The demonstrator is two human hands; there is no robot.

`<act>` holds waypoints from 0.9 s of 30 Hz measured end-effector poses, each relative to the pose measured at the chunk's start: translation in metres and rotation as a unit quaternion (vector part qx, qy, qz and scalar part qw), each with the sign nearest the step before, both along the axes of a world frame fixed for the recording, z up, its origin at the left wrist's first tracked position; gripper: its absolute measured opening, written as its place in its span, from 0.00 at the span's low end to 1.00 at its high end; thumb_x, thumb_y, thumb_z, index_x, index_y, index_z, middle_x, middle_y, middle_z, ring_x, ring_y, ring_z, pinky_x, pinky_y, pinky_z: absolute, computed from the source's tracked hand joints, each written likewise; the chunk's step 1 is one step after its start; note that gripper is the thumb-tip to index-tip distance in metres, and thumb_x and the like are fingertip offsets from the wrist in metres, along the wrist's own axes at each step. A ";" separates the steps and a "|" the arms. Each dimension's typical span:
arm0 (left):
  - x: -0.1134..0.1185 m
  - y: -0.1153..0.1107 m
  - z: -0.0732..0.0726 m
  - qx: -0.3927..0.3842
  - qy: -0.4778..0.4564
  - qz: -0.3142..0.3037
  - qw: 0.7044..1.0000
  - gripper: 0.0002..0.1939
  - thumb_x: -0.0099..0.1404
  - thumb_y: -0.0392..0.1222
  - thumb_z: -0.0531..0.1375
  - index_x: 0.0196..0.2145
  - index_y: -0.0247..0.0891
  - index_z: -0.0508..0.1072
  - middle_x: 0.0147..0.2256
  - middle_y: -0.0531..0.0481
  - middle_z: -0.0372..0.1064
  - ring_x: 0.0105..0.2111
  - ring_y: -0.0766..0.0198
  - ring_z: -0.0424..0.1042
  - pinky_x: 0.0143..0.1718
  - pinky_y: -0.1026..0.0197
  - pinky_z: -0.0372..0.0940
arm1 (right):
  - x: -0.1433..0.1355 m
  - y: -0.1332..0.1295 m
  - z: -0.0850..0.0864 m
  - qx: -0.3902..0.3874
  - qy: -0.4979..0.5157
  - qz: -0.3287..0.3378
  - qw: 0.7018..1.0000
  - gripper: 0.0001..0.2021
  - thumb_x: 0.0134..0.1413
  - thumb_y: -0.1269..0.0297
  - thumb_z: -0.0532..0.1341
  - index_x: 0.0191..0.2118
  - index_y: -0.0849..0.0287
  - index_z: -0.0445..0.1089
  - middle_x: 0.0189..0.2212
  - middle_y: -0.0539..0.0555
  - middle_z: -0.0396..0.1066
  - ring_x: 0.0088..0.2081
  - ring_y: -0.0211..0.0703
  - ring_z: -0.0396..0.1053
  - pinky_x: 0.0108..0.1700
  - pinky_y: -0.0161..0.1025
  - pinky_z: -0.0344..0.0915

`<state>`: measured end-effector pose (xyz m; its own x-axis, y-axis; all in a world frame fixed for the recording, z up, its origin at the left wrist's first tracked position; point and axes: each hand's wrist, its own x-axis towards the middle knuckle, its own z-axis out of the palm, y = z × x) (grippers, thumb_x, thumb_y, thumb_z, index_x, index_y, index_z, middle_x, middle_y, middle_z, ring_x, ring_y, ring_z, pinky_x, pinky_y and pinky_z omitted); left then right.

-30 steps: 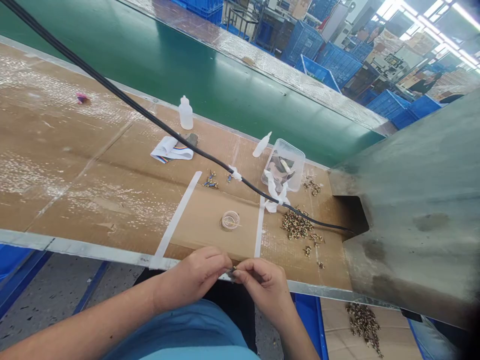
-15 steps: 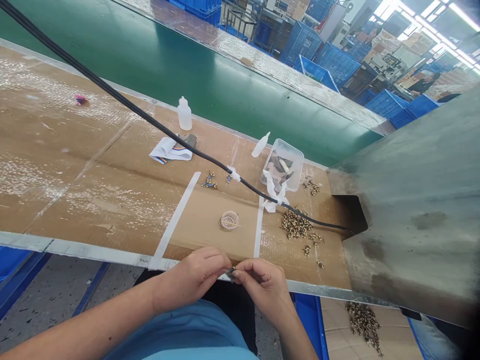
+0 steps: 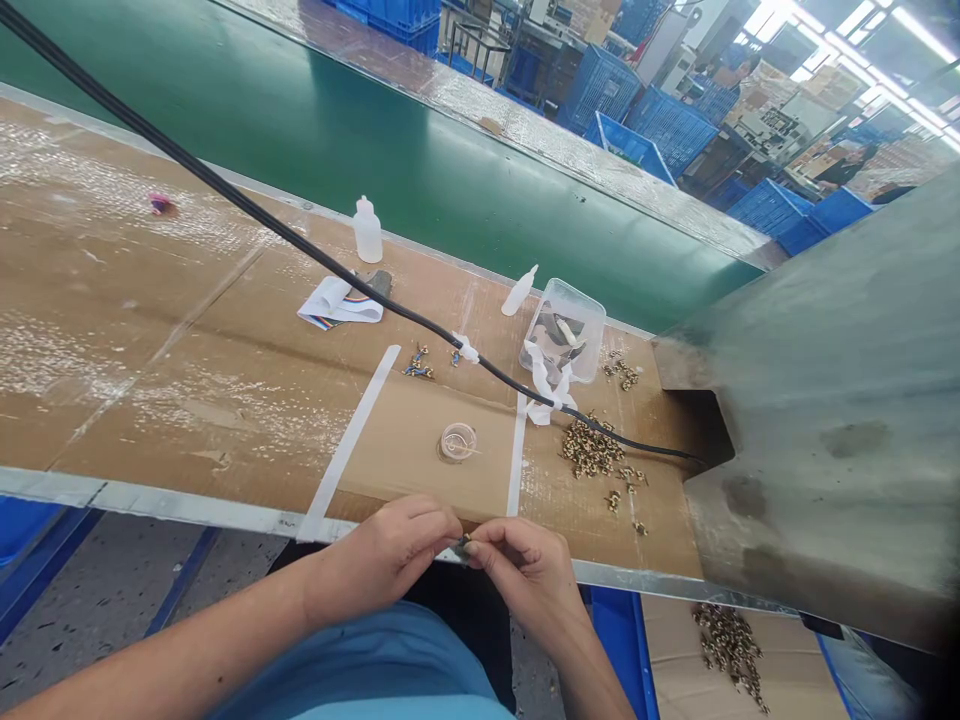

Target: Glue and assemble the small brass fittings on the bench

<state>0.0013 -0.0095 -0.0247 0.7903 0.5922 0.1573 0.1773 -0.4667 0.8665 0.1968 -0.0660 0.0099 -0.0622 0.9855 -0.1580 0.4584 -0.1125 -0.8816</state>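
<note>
My left hand (image 3: 409, 540) and my right hand (image 3: 525, 565) meet at the table's front edge, fingertips pinched around one small dark part (image 3: 463, 545). Its details are mostly covered by the fingers. Just beyond them, on a cardboard sheet (image 3: 405, 440) between two white tape strips, stands a small clear cup (image 3: 458, 441) with a thin stick in it. Behind the sheet lie a few small blue and gold pieces (image 3: 418, 364). To the right is a pile of small gold and black parts (image 3: 589, 446), with several loose ones beside it.
A black cable (image 3: 270, 220) crosses above the table. Farther back are a white bottle (image 3: 367, 230), a smaller bottle (image 3: 520, 291), a folded cloth strip (image 3: 341, 301) and a clear plastic box (image 3: 589, 320). A metal panel (image 3: 825, 400) rises at the right; a green belt (image 3: 465, 170) runs behind.
</note>
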 end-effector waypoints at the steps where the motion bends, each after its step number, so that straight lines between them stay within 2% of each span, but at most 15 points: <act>1: 0.000 0.000 0.000 0.001 -0.001 0.000 1.000 0.11 0.68 0.28 0.48 0.40 0.37 0.66 0.35 0.49 0.67 0.37 0.64 0.66 0.41 0.64 0.61 | 0.000 0.000 0.000 -0.001 -0.001 -0.001 1.000 0.07 0.55 0.70 0.62 0.27 0.58 0.74 0.24 0.47 0.74 0.28 0.36 0.69 0.32 0.30 0.62; 27: -0.001 -0.002 0.002 -0.001 0.005 0.004 1.000 0.10 0.70 0.30 0.48 0.40 0.38 0.67 0.35 0.49 0.67 0.37 0.65 0.65 0.40 0.65 0.61 | 0.000 0.001 0.000 0.004 -0.007 0.002 1.000 0.06 0.55 0.70 0.62 0.27 0.58 0.74 0.24 0.47 0.74 0.27 0.36 0.69 0.31 0.30 0.61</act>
<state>0.0008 -0.0115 -0.0223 0.7870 0.5988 0.1487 0.1894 -0.4638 0.8654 0.1969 -0.0646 0.0096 -0.0644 0.9866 -0.1501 0.4710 -0.1025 -0.8762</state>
